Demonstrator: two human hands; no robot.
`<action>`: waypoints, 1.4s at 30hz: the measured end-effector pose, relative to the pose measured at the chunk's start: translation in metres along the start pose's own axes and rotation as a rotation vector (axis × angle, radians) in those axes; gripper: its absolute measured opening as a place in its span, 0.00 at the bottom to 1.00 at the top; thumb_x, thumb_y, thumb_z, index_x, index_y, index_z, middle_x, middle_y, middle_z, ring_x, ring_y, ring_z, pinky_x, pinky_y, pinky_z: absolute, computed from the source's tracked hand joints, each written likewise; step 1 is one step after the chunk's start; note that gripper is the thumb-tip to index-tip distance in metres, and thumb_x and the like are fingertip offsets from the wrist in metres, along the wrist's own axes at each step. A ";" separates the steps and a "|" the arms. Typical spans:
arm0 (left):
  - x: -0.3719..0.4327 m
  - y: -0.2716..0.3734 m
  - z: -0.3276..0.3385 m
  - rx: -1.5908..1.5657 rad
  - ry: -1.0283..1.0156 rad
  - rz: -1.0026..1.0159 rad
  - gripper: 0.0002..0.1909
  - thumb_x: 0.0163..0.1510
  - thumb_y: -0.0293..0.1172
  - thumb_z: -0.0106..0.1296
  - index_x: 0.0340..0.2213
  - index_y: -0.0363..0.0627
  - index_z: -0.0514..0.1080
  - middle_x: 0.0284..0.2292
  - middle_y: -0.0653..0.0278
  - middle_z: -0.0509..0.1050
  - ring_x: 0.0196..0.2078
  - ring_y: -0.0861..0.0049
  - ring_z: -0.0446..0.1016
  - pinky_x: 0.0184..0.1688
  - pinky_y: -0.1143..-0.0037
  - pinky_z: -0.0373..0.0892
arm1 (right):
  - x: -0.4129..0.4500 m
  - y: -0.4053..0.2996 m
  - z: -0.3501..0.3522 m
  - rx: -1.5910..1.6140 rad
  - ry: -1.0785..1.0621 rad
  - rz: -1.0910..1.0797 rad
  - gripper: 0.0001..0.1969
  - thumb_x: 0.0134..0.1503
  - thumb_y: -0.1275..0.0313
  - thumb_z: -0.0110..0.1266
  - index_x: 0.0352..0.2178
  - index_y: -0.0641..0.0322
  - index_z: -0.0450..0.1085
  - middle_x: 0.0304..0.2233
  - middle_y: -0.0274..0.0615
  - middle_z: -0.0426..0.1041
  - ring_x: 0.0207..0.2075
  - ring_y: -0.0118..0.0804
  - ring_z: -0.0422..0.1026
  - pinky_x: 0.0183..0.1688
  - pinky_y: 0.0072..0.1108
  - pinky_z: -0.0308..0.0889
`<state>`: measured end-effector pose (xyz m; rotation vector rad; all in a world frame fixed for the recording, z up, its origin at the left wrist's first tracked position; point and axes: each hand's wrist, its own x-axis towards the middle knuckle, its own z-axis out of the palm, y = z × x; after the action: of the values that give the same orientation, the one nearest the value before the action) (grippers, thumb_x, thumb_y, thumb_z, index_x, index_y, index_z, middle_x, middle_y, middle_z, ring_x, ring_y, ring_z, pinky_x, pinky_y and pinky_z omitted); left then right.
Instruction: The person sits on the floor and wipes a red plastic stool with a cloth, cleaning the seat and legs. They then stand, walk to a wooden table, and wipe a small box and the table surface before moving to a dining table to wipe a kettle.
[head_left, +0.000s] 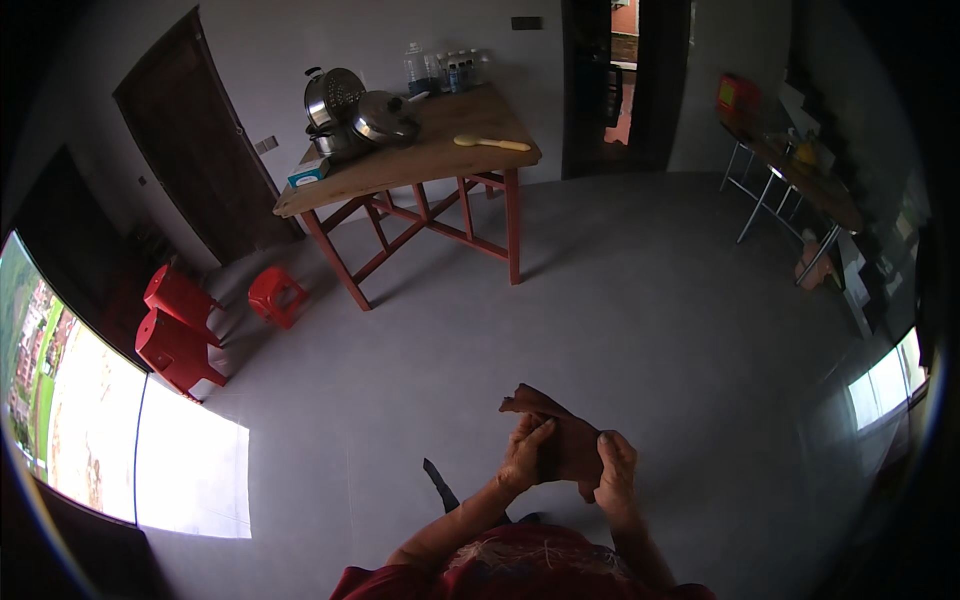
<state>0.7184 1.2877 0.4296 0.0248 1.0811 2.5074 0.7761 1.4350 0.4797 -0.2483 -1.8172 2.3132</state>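
A reddish-brown cloth is stretched between my two hands in front of my chest. My left hand pinches its left side, thumb on top, and a flap of the fabric sticks up past the fingers. On the other side my right hand grips the cloth's right edge, also with the thumb over it. A small end of the fabric hangs below, by the right palm. The fingers behind the cloth are hidden.
Ahead stands a wooden table bearing steel pots, a ladle-like spoon, a small box and several bottles. Red plastic stools are at left. A narrow table with metal legs stands at right.
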 end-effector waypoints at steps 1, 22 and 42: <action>0.020 0.000 0.004 0.006 0.066 0.031 0.14 0.57 0.26 0.44 0.46 0.48 0.66 0.42 0.70 0.68 0.47 0.81 0.65 0.49 0.80 0.62 | 0.021 0.009 -0.006 0.050 -0.045 0.015 0.17 0.59 0.65 0.47 0.18 0.61 0.60 0.18 0.25 0.56 0.21 0.18 0.52 0.23 0.16 0.49; 0.499 -0.023 0.146 1.006 -0.424 0.032 0.11 0.56 0.33 0.49 0.36 0.38 0.70 0.34 0.51 0.72 0.35 0.69 0.72 0.39 0.74 0.68 | 0.457 -0.053 -0.133 0.519 -0.076 -0.020 0.30 0.51 0.72 0.46 0.56 0.72 0.52 0.55 0.50 0.59 0.55 0.45 0.60 0.58 0.31 0.55; 0.987 -0.009 0.250 0.630 0.079 0.139 0.15 0.59 0.37 0.44 0.24 0.41 0.69 0.21 0.78 0.64 0.27 0.88 0.58 0.29 0.83 0.57 | 0.958 -0.080 -0.351 0.723 -0.037 0.233 0.16 0.57 0.74 0.49 0.47 0.58 0.63 0.48 0.34 0.65 0.49 0.28 0.65 0.52 0.25 0.59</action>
<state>-0.1392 1.8352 0.4579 0.1858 1.9136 2.1882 -0.0611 2.0227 0.4611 -0.3101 -0.8880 2.9605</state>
